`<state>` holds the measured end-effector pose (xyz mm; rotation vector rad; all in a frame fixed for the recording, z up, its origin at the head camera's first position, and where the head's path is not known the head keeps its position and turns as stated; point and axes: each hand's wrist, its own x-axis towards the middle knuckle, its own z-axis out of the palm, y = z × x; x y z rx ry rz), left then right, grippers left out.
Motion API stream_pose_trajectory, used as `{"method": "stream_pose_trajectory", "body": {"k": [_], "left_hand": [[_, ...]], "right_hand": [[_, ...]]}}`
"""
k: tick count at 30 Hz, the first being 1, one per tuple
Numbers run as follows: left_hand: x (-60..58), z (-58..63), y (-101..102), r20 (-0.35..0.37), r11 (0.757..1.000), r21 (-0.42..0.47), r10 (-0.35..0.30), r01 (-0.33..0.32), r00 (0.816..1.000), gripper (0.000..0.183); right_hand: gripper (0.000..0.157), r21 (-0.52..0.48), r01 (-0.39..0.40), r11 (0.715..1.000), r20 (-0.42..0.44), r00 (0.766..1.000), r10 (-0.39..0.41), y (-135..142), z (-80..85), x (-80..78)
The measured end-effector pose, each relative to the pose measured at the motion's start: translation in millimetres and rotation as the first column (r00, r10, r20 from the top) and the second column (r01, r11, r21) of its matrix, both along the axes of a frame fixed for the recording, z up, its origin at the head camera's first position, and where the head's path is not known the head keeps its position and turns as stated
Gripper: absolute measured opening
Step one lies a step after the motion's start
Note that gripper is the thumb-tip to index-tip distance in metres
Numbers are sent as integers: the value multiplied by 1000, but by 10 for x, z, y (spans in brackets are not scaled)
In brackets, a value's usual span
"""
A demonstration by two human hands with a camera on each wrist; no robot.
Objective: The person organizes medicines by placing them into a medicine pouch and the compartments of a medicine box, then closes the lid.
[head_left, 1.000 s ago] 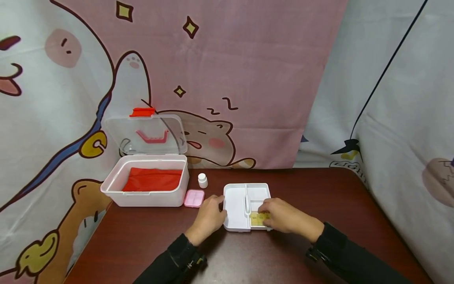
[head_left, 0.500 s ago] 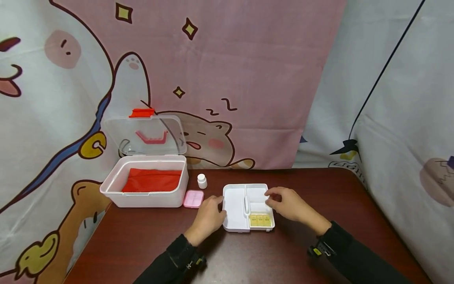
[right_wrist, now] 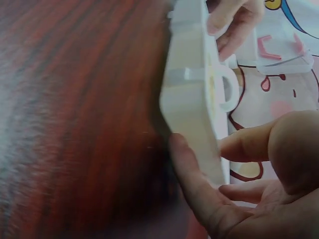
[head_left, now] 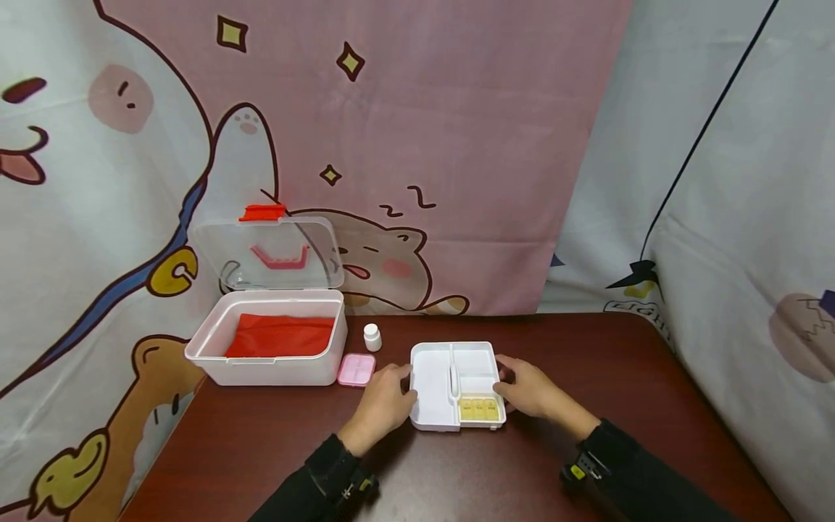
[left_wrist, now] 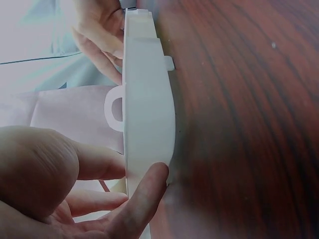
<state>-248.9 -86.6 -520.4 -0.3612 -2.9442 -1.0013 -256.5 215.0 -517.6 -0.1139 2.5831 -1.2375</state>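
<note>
A white compartment case point(head_left: 430, 391), apparently a pill organizer, lies on the table in front of me. Its lower right compartment holds a yellow lidded insert point(head_left: 479, 409) with several small sections. My left hand point(head_left: 385, 402) holds the case by its left edge, the fingers bent around the side wall point(left_wrist: 147, 99) in the left wrist view. At the opposite edge my right hand point(head_left: 531, 390) grips the case between thumb and fingers, seen against the wall point(right_wrist: 187, 107) in the right wrist view. A white loop stands up from the case's top in both wrist views.
To the left stands a white box point(head_left: 274, 371) with its clear lid point(head_left: 222, 254) raised and red cloth point(head_left: 280, 336) inside. Between it and the case are a pink small case point(head_left: 356, 370) and a white bottle point(head_left: 372, 338). A printed curtain hangs behind the table point(head_left: 443, 478).
My right hand has left the yellow insert, lifted clear to the right, and come down to grip the white case's right edge. My left hand stays at the left edge.
</note>
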Motion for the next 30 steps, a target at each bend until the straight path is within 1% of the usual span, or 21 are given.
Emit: {"method": "stream_pose_trajectory", "body": {"k": [4,7,13,16,20,25,28,30], "left_hand": [[11,-1,-4,16,1000,5,-11,11,1000,48],[23,5,-12,23,1000,13,-19,19,1000,47],[47,38,-32,43,999,15,-32,31,999,46],[32,42,-56,30,999,7,-39,39,999,45],[-14,61,-117,-31,1000,1,-27,27,999,42],[-92,170,-214,-111,1000,-24,14,-17,994,40],[-160,218,-263,-189,997,-57,47,-59,981,42],[-218,227,-286,-262,992,-91,65,-91,963,45]], "right_hand": [[67,34,8,999,-12,1000,-8,17,-58,12],[68,34,10,999,-20,1000,-9,30,-72,24],[69,4,0,1000,-21,1000,0,31,-62,46],[70,-29,4,1000,-11,1000,-5,24,-54,49],[71,-81,19,997,24,1000,-17,18,-52,49],[71,-101,16,995,40,999,-12,12,-32,36],[71,-101,16,995,42,999,-12,16,-28,27],[71,-98,19,995,45,999,-14,21,-35,24]]}}
